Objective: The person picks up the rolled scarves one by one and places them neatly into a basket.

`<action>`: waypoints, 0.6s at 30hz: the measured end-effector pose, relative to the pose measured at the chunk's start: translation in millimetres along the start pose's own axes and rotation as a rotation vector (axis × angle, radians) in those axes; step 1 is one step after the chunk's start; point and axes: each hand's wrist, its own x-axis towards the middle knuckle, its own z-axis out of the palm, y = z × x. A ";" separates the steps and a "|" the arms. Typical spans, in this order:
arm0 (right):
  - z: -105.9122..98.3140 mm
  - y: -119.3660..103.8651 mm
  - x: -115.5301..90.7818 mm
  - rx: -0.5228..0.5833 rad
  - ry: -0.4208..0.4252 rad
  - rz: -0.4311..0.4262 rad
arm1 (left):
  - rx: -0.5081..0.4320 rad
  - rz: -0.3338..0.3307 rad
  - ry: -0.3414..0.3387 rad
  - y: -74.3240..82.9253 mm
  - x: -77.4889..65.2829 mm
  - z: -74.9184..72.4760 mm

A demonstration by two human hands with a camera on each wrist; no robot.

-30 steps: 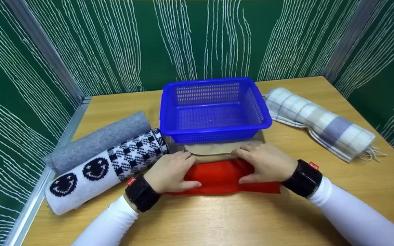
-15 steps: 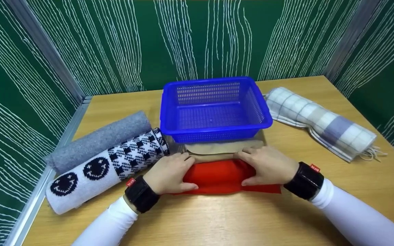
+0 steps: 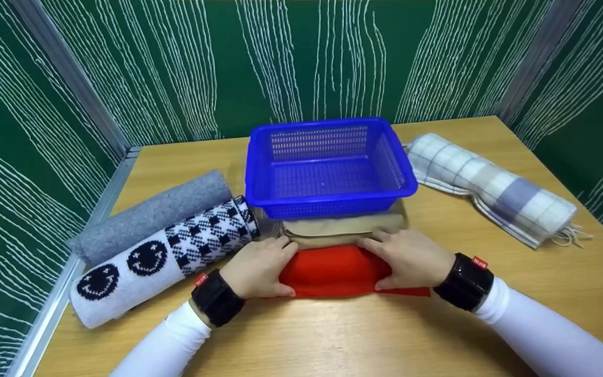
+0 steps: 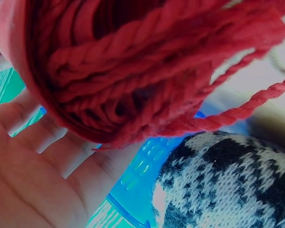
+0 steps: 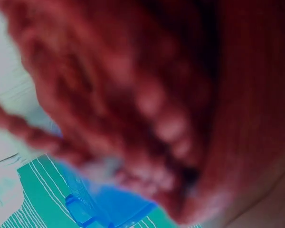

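A red scarf (image 3: 333, 269), rolled up, lies across the front middle of the table. Its twisted fringe ends (image 4: 133, 71) fill much of the left wrist view, and they show blurred in the right wrist view. My left hand (image 3: 262, 266) grips the left end of the roll, fingers over the far side and thumb at the near edge. At the other end my right hand (image 3: 415, 259) holds it in the same way. Directly behind the roll lies a folded beige cloth (image 3: 343, 226), partly covered by the right fingertips.
A blue plastic basket (image 3: 327, 201) stands behind the beige cloth. On the left lie a rolled grey scarf (image 3: 160, 214) and a black-and-white smiley-patterned rolled scarf (image 3: 147, 262). A plaid rolled scarf (image 3: 490, 186) lies at the right. Green walls (image 3: 301, 63) enclose the table.
Both thumbs have slid toward the near edge of the red scarf and spread slightly apart. My right hand has shifted a little toward me. The basket and other scarves stay put.
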 end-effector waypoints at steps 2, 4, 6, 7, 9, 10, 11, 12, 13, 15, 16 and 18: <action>0.7 -0.6 -0.1 -0.003 -0.010 0.007 | 0.001 -0.002 -0.010 -0.7 0.6 0.9; 1.3 -1.4 -0.5 -0.004 -0.023 0.015 | -0.003 -0.009 -0.025 -0.6 0.5 1.2; 2.0 -1.9 -1.0 -0.004 -0.038 0.020 | -0.008 -0.016 -0.037 -0.3 0.2 1.0; 2.2 -2.1 -1.2 -0.004 -0.044 0.023 | -0.011 -0.019 -0.041 -0.3 0.2 1.0; 2.6 -2.2 -1.6 0.000 -0.057 0.025 | -0.017 -0.024 -0.053 -0.4 -0.1 1.1; 2.8 -2.2 -1.8 0.003 -0.063 0.026 | -0.019 -0.024 -0.057 -0.7 0.0 1.4; 2.7 -2.3 -1.9 0.007 -0.068 0.026 | -0.021 -0.024 -0.061 -1.2 -0.1 1.8; 2.7 -2.3 -2.1 0.009 -0.071 0.026 | -0.024 -0.024 -0.065 -1.6 -0.1 2.2; 2.6 -2.2 -2.3 0.011 -0.074 0.025 | -0.027 -0.024 -0.069 -2.0 -0.1 2.6; 2.2 -2.3 -2.8 0.021 -0.081 0.023 | -0.035 -0.023 -0.076 -2.6 -0.3 3.2; 1.8 -2.5 -3.1 0.027 -0.085 0.022 | -0.038 -0.024 -0.079 -2.9 -0.4 3.6; 1.5 -2.7 -3.6 0.039 -0.091 0.018 | -0.043 -0.024 -0.085 -3.4 -0.5 4.2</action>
